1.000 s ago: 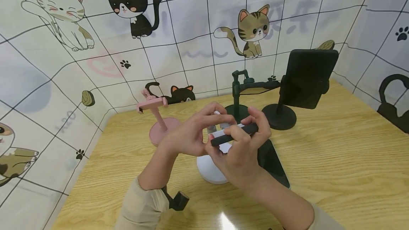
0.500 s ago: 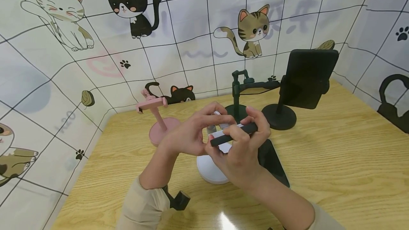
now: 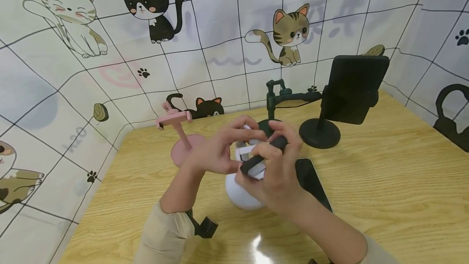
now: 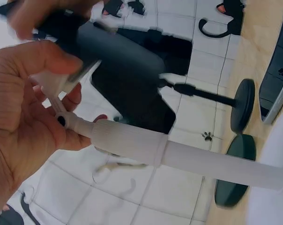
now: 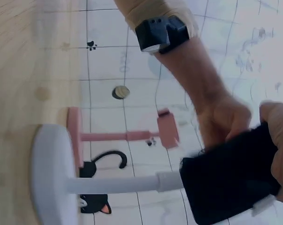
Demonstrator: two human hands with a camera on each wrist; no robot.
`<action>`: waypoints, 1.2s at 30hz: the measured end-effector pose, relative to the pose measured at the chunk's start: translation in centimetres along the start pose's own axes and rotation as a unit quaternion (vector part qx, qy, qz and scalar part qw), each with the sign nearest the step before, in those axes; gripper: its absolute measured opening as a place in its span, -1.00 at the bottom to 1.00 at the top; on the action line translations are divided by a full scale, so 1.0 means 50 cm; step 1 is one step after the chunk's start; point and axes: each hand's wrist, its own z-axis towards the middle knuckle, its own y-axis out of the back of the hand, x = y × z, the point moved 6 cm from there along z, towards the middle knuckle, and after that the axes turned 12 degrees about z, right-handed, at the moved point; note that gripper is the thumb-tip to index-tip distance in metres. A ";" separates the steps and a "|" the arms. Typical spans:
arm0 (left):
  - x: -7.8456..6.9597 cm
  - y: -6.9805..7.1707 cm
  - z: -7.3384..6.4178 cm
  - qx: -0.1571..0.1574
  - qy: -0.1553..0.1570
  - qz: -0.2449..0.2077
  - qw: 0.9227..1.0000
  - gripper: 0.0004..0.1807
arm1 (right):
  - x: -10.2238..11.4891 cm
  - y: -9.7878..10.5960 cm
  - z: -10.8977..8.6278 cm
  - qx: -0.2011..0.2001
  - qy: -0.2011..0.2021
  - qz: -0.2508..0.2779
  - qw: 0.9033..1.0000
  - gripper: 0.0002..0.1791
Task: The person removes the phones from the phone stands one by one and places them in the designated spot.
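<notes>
White stand (image 3: pixel 239 194) upright on the tabletop (image 3: pixel 395 182), round base down; taking it as landmark. Left hand (image 3: pixel 218 152) at the white stand's top, thumb and fingers curled round the white holder head, grip narrow. Right hand (image 3: pixel 280 168) just right of the white stand's top, fingers closed along a dark phone (image 5: pixel 228 180), which sits tilted over the white stand's base, up at the holder head (contact between phone and holder: can't tell, motion blur in both wrist views). Dark flat device (image 3: pixel 311 182) lies on the tabletop just right of the white stand, partly covered by the right hand and forearm. Pink stand (image 3: pixel 182 152) behind and to the left of the white stand, its holder raised. Dark green stand (image 3: pixel 271 111) behind the white stand and a bit right, base partly hidden by the right hand; black stand (image 3: pixel 319 133) farther right and back from the white stand, bearing a black tablet (image 3: pixel 355 89) tilted up. Wall covering (image 3: pixel 220 23) with cartoon cats and grid lines beyond the white stand. Black wrist camera (image 3: pixel 207 227) on the left sleeve, front-left of the white stand.
</notes>
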 end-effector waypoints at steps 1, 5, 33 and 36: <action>0.002 0.002 -0.002 -0.002 0.003 -0.009 1.000 -0.54 | 0.003 0.000 0.001 0.011 -0.002 0.014 1.000 -0.74; 0.008 0.004 -0.007 -0.011 0.011 -0.016 1.000 -0.52 | 0.007 0.003 0.004 0.034 0.003 0.036 0.999 -0.71; 0.011 -0.017 -0.019 -0.136 0.013 0.056 0.989 -0.58 | -0.004 0.017 0.002 0.035 0.020 0.074 0.996 -0.65; 0.010 -0.020 -0.022 -0.146 0.021 0.073 0.986 -0.59 | -0.002 0.016 0.000 0.041 0.027 0.076 0.996 -0.66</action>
